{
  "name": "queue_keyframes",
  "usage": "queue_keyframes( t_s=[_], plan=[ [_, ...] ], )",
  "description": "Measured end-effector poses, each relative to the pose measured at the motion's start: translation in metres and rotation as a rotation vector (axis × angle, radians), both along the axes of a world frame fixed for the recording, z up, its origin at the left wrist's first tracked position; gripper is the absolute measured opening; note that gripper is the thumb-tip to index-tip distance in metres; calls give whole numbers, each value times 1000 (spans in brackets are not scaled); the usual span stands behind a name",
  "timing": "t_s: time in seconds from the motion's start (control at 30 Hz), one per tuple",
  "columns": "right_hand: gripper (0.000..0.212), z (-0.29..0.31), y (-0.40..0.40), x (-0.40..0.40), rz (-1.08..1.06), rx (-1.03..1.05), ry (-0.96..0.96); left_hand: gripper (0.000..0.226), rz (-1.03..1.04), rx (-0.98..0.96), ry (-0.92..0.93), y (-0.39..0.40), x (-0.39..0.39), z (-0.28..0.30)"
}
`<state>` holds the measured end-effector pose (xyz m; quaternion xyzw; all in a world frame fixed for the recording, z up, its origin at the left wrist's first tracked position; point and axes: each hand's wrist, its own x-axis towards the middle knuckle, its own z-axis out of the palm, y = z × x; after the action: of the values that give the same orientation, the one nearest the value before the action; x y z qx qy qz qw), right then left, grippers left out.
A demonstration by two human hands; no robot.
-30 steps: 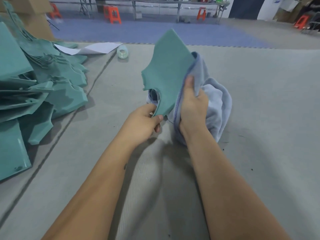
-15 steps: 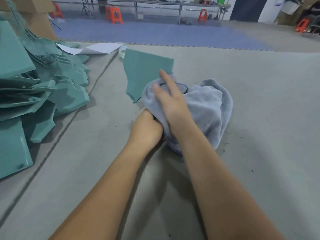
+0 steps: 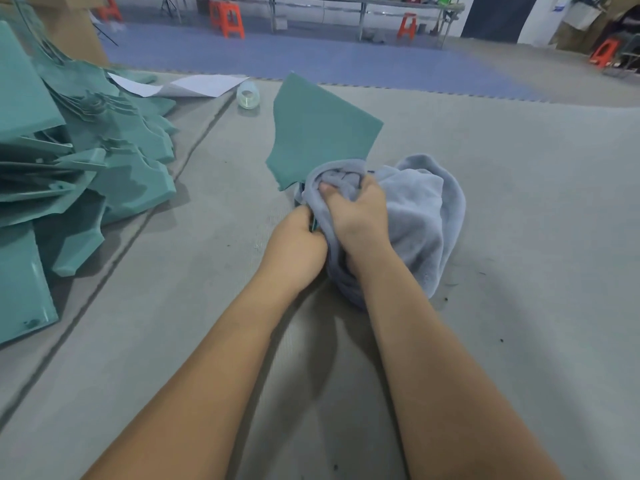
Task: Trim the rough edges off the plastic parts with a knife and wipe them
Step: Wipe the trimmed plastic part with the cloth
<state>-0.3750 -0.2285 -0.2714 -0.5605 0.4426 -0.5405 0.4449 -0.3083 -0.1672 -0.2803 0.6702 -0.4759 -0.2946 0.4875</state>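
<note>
Centre: flat teal plastic part [image 3: 320,133] raised on edge above the grey floor mat [image 3: 519,202], its near end wrapped in a pale blue fleece cloth [image 3: 426,209]. Left hand [image 3: 298,247] pinches the part's near corner; right hand [image 3: 356,209], fingers curled, grips the cloth against it. Left: heap of similar teal parts [image 3: 104,150]; beyond, a clear tape roll [image 3: 248,95]

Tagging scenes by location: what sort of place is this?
Probably a small factory or workshop floor: a pile of identical green parts, metal workbenches with orange stools behind, and cardboard boxes.
</note>
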Motion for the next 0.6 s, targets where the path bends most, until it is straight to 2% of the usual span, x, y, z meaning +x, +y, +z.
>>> queue_keyframes(
  t_s=[0.13,0.23,0.37,0.4,0.47,0.5,0.6],
  plan=[
    [23,0,7,1,94,-17,107,25,39,7,28,2,1,1],
    [13,2,11,1,181,17,102,26,71,-57,45,4,3,6],
    [9,4,13,0,101,15,63,21,-7,-12,26,6,15,15],
    [11,6,15,0,117,56,5,21,-25,20,62,7,20,17],
    [11,8,14,-1,152,116,-98,22,-14,82,282,9,32,22],
    [12,8,12,-2,134,133,-90,28,32,96,389,11,39,24],
    [13,8,5,-8,130,162,-73,43,241,-16,549,13,62,22]
  ],
)
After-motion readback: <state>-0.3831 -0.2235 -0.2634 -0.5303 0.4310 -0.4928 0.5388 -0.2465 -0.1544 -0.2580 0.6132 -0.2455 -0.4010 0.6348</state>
